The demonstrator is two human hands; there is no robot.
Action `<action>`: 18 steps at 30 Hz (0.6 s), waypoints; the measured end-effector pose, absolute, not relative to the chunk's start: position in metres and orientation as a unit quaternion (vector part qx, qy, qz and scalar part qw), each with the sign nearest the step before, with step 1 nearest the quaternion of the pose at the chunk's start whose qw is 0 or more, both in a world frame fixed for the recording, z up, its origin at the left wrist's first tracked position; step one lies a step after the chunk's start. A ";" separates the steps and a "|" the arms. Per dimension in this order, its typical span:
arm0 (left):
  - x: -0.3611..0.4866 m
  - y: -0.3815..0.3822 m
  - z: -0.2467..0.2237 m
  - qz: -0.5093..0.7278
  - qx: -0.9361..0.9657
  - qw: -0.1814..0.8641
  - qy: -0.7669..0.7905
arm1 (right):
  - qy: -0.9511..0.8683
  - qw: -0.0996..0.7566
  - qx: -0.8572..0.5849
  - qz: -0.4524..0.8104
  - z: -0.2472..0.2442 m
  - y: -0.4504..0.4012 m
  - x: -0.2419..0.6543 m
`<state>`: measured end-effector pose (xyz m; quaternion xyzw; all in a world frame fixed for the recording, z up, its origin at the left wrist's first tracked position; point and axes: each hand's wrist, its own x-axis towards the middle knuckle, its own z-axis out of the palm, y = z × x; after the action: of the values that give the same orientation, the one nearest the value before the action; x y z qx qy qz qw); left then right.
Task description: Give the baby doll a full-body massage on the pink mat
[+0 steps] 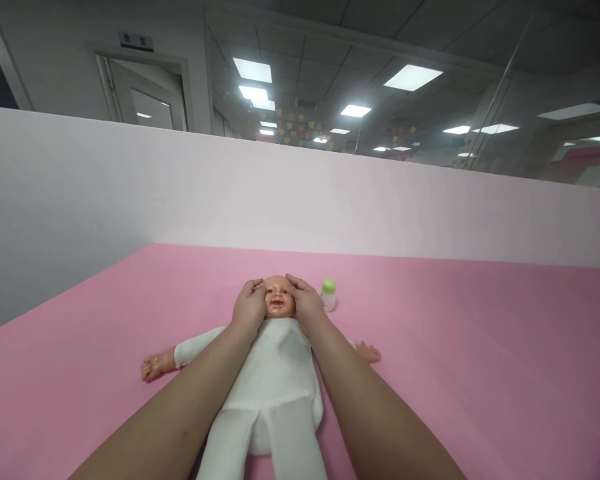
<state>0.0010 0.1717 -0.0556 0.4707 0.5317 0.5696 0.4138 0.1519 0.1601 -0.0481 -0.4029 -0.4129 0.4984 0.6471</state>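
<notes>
A baby doll [275, 373] in a white outfit lies on its back on a pink surface, its head at the far end and both arms spread. My left hand [250, 308] cups one side of the doll's head, the thumb resting on its cheek. On the opposite side, my right hand [306, 305] holds the head the same way, thumb near the eye. The fingers of both hands are partly hidden behind the head. Just right of my right hand stands a small baby bottle [329, 297] with a green cap.
The pink surface [455, 347] stretches out on both sides of the doll. A white panel [330, 200] rises along its back edge. Beyond it are a doorway [147, 97], glass and lit ceiling panels.
</notes>
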 end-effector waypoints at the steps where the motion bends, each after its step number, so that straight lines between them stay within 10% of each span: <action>1: 0.001 0.172 -0.056 0.570 0.469 0.417 0.530 | -0.403 0.647 -0.393 0.515 -0.048 0.160 0.153; 18: 0.001 0.162 -0.050 0.550 0.516 0.373 0.540 | -0.503 0.612 -0.494 0.358 -0.040 0.150 0.149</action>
<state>0.0006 0.1624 -0.0504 0.5162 0.5399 0.5503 0.3732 0.1485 0.1504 -0.0402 -0.4937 -0.5032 0.3579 0.6123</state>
